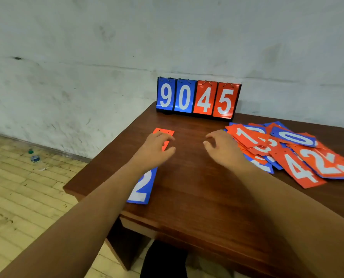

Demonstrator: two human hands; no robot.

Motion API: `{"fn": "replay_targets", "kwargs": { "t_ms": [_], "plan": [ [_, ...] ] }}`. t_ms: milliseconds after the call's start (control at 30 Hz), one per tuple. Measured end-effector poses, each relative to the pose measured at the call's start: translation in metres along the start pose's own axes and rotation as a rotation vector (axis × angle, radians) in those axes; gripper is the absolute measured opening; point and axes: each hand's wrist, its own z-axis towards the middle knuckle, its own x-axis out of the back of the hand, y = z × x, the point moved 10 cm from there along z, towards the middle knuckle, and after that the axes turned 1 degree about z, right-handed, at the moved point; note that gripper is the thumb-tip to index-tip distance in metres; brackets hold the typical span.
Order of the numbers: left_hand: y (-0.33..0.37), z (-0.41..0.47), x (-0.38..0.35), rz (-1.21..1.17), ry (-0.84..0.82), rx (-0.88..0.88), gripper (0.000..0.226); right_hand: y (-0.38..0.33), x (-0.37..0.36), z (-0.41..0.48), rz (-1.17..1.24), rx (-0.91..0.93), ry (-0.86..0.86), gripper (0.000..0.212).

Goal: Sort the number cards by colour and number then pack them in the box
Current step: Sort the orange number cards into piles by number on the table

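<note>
On the brown wooden table (197,193), my left hand (157,149) lies over a red card (164,131) with its fingers loosely spread; only the card's far end shows. A blue card with a white 2 (142,187) lies just nearer, partly under my left wrist. Hovering over bare wood, my right hand (221,146) has its fingers loosely curled and holds nothing, just left of a heap of red and blue number cards (291,151). No box is visible.
A flip scoreboard (198,98) showing 9 0 4 5 stands at the table's far edge against the wall. The table's left edge drops to a tiled floor with a plastic bottle (35,158). A dark shape sits under the table's near edge.
</note>
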Motion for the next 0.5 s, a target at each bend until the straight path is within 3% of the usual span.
{"fn": "replay_targets", "kwargs": {
  "t_ms": [267, 367, 500],
  "plan": [
    [0.103, 0.081, -0.113, 0.010, -0.079, -0.090, 0.035, 0.141, 0.036, -0.011, -0.192, -0.296, 0.012, 0.048],
    [0.116, 0.094, -0.149, 0.027, -0.094, -0.088, 0.044, 0.161, 0.024, -0.012, -0.236, -0.272, 0.011, 0.054],
    [0.115, 0.108, -0.175, 0.117, -0.097, -0.070, 0.039, 0.153, 0.026, -0.009, -0.375, -0.098, 0.121, 0.038]
  ]
}}
